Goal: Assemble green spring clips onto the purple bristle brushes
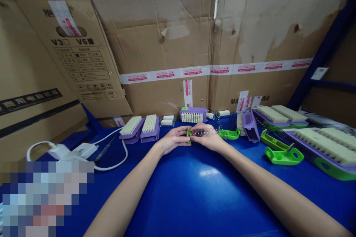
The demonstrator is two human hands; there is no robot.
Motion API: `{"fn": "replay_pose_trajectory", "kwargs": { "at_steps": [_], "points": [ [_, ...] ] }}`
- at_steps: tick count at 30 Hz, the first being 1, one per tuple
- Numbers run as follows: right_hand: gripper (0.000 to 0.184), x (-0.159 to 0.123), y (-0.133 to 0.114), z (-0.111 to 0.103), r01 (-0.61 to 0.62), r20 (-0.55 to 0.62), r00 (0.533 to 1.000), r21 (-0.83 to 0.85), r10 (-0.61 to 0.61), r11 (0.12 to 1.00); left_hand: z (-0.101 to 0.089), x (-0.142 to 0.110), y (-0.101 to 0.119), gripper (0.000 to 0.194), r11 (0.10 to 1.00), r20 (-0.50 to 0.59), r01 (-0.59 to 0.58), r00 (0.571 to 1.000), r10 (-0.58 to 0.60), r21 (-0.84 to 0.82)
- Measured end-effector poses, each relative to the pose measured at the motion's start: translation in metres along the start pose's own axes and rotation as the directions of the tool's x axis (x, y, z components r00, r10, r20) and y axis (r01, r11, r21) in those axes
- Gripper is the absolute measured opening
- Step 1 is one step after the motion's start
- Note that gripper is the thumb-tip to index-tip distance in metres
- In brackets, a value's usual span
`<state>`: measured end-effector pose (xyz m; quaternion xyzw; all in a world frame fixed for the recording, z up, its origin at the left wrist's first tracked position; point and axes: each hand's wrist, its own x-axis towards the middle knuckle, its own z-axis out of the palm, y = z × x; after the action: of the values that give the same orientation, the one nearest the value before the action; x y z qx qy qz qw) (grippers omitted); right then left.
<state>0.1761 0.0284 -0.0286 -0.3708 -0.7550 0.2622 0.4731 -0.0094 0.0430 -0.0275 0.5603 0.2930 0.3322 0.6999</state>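
"State the condition of each hand."
"Left hand [172, 140]: pinching the small green part [189, 135]. Right hand [208, 140]: grasping the coil spring [205, 132], fingers against the green part."

"Location and clearance?"
"Both items sit between the hands. Bare blue tabletop [178, 189] lies open between the forearms. Beyond, a purple brush [194, 115] stands near the cardboard wall [164, 94]; a green bracket [230, 133] bounds the right hand closely."
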Motion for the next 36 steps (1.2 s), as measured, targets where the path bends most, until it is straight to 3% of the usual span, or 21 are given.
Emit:
{"fn": "replay_pose_trajectory", "kwargs": {
  "at_steps": [10,14,20,24,31,34,36],
  "points": [
    [0.025,0.002,-0.006,0.001,-0.183,-0.076,0.979,0.076,0.189,0.980,0.009,0.001,0.000,0.048,0.996,-0.089,-0.070,0.994,0.066,-0.048],
    [0.028,0.003,-0.008,0.004,-0.228,-0.086,0.964,0.208,0.250,0.951,0.011,0.002,0.001,0.049,0.994,-0.139,-0.104,0.985,0.099,-0.035],
    [0.026,0.003,-0.012,0.011,-0.353,-0.072,0.906,0.414,0.417,0.839,0.010,0.005,0.000,0.055,0.991,-0.190,-0.135,0.973,0.133,0.003],
    [0.027,0.001,-0.014,0.013,-0.435,-0.055,0.851,0.485,0.523,0.759,0.011,0.009,0.001,0.056,0.963,-0.221,-0.207,0.944,0.244,0.175],
    [0.017,0.001,-0.010,0.006,-0.528,0.137,0.794,0.639,0.592,0.559,0.020,0.012,0.001,0.054,0.915,-0.251,-0.237,0.912,0.325,0.326],
    [0.015,0.002,-0.007,0.003,-0.570,0.197,0.766,0.649,0.613,0.504,0.022,0.010,-0.001,0.052,0.831,-0.225,-0.262,0.883,0.411,0.490],
    [0.015,0.003,-0.005,0.001,-0.578,0.220,0.762,0.656,0.609,0.486,0.021,0.008,-0.002,0.047,0.667,-0.124,-0.322,0.839,0.530,0.672]
  ]
}}
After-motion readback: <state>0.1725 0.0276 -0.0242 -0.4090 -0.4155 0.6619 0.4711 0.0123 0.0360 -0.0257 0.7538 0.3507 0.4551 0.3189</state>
